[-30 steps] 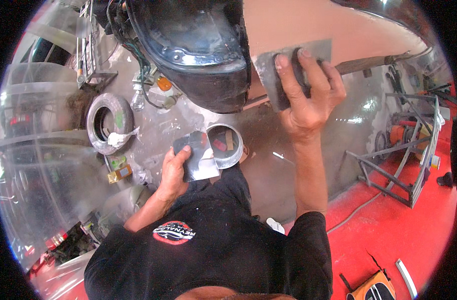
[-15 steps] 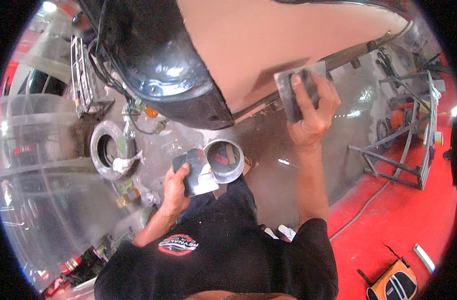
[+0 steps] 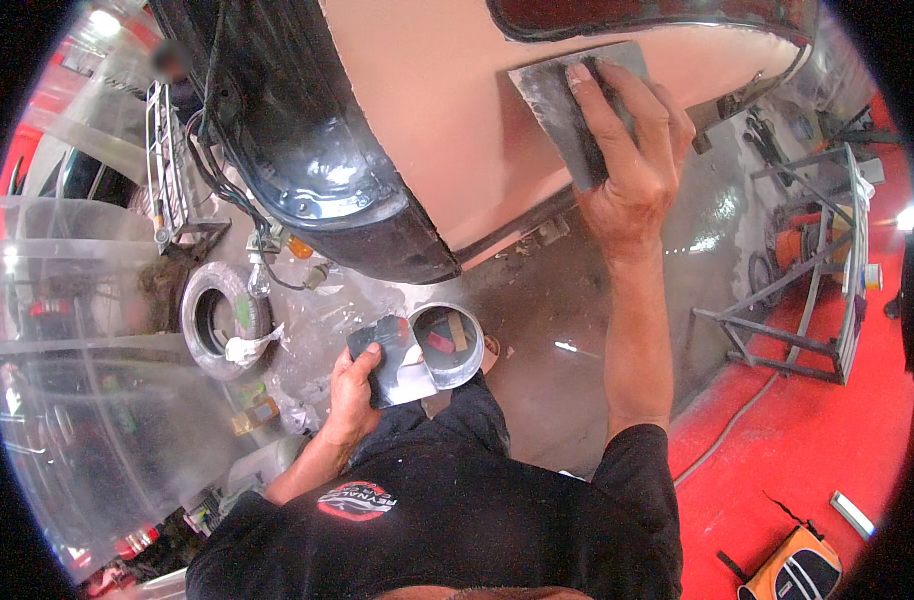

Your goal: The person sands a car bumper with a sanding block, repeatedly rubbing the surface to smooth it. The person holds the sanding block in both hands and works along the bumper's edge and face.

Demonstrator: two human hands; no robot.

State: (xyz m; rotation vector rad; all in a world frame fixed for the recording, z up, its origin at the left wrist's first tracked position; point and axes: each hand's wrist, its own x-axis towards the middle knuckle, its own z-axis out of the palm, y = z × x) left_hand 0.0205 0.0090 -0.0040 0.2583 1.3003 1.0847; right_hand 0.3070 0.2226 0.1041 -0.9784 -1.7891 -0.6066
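**Grey sheet in each hand, right one up at the pink panel**

Right grip [image 3: 632, 165]: closed around a thin square-cornered sheet [image 3: 555, 105], fingers laid along its near face. Sheet is dark grey, matte, smudged with lighter grey toward the left edge. It sits in front of the panel [image 3: 447, 125], lower corner near the panel's bottom edge, tilted. Can't tell if it's actually touching.

Panel: flat pink-beige, matte, curved. Ragged boundary against the glossy black housing [image 3: 342, 180] on its left; dark red section [image 3: 657, 15] along the top.

Left grip [image 3: 352, 395]: thumb on top, pinching a second plate [image 3: 397, 362] by its left side. Plate is dark at upper left, bright and shiny at lower right. Underside fingers hidden.

Round grey can [image 3: 461, 378] is just right of that plate, open mouth up; plate overlaps its rim from this view, contact unclear. Reddish patch and tan strip show inside the rim.

Floor: tyre [image 3: 199, 290] lying at left, white rag [image 3: 247, 348] on it. Metal frame [image 3: 792, 350] at right.
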